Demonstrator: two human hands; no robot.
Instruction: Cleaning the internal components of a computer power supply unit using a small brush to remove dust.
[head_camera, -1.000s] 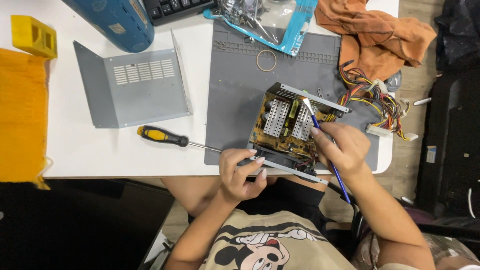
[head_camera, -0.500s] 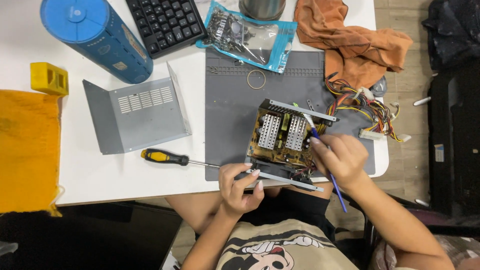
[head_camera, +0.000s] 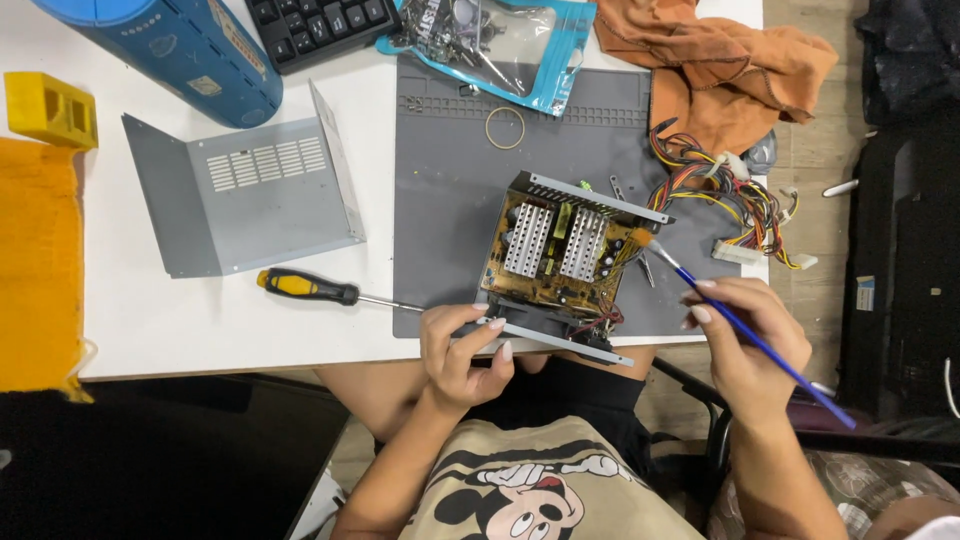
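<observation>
Grey silicone work mat covered the middle of the white table, and on it sat an opened power supply unit, its circuit board and silver heat sinks exposed, slightly right of the frame's centre. The left hand gripped the unit's lower left edge, fingers curled over the metal rim and pinching it. The right hand, lower right of the frame, pinched a blue-handled brush between thumb and fingers; the bristle tip lay at the unit's right side. A bundle of coloured wires trailed off to the right of the unit. A yellow-and-black screwdriver lay left of the left hand, its shaft reaching onto the mat. A bent grey metal cover rested in the upper left, well apart from the unit.
</observation>
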